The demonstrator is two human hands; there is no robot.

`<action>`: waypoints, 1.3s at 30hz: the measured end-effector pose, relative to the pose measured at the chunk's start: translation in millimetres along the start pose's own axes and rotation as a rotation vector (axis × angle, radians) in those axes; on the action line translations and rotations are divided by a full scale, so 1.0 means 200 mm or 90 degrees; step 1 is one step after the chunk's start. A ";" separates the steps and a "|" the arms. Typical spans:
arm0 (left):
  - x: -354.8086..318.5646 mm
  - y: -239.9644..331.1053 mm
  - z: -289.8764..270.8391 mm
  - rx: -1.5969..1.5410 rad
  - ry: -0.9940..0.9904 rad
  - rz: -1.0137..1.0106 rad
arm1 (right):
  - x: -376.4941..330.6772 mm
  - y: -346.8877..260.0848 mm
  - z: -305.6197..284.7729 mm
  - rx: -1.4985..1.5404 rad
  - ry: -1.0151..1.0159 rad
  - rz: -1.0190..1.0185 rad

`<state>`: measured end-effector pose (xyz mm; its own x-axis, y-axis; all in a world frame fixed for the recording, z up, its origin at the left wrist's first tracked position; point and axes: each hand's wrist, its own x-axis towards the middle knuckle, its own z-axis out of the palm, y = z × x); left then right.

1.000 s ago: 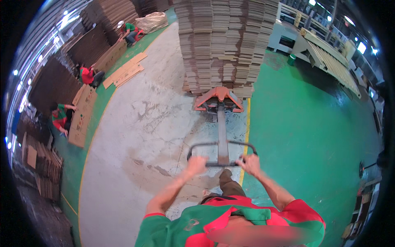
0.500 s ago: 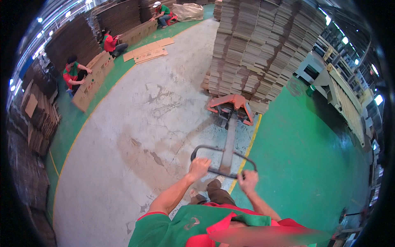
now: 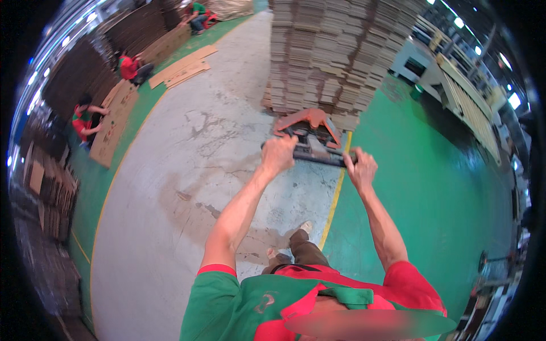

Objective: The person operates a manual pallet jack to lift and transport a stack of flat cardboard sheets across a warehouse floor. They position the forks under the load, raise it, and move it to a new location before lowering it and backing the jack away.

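Both my arms reach forward to the dark handle (image 3: pixel 319 158) of an orange hand pallet truck (image 3: pixel 311 118). My left hand (image 3: pixel 279 154) is closed round the handle's left end. Round its right end, my right hand (image 3: pixel 362 166) has its fingers wrapped. The handle stands raised toward the truck's body, with its shaft foreshortened behind the bar. Just beyond the truck rises a tall stack of flat cardboard sheets (image 3: pixel 335 54); the forks are hidden beneath it.
Three people sit or crouch along the left, the nearest person (image 3: pixel 86 120) handling a long cardboard piece (image 3: pixel 114 125). Flat cardboard (image 3: pixel 181 67) lies on the floor. A yellow line (image 3: pixel 335 207) borders the green floor, and a machine with rollers (image 3: pixel 466 102) stands at right.
My hands have pushed the pallet truck's handle forward and up, from a low slant near my body to nearly upright. My arms are now extended. Both hands keep their grip.
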<state>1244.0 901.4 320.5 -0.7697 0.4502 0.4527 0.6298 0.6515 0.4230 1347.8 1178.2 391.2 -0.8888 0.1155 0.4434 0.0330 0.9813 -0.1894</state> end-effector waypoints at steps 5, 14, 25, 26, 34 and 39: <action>-0.06 0.09 0.20 0.005 0.059 0.007 | -0.10 0.20 0.11 -0.005 0.130 -0.033; -1.38 0.34 0.64 -0.023 -0.553 -0.010 | -1.47 0.21 0.25 -0.029 -0.642 -0.002; 0.26 0.20 0.13 -0.015 -0.070 0.013 | 0.12 0.33 -0.10 0.012 0.048 -0.003; 0.32 0.20 0.12 -0.012 -0.090 -0.006 | 0.17 0.35 -0.08 0.015 0.056 0.029; -0.71 0.43 0.57 -0.017 -0.139 -0.016 | -0.87 0.51 0.13 0.034 -0.033 0.013; -1.19 0.56 0.76 -0.061 -0.537 0.011 | -1.41 0.51 0.13 0.041 -0.482 -0.022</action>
<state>1481.9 959.5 140.5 -0.5558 0.7894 -0.2606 0.6193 0.6023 0.5037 1589.8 1241.1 223.5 -0.9605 -0.0756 -0.2678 -0.0072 0.9688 -0.2476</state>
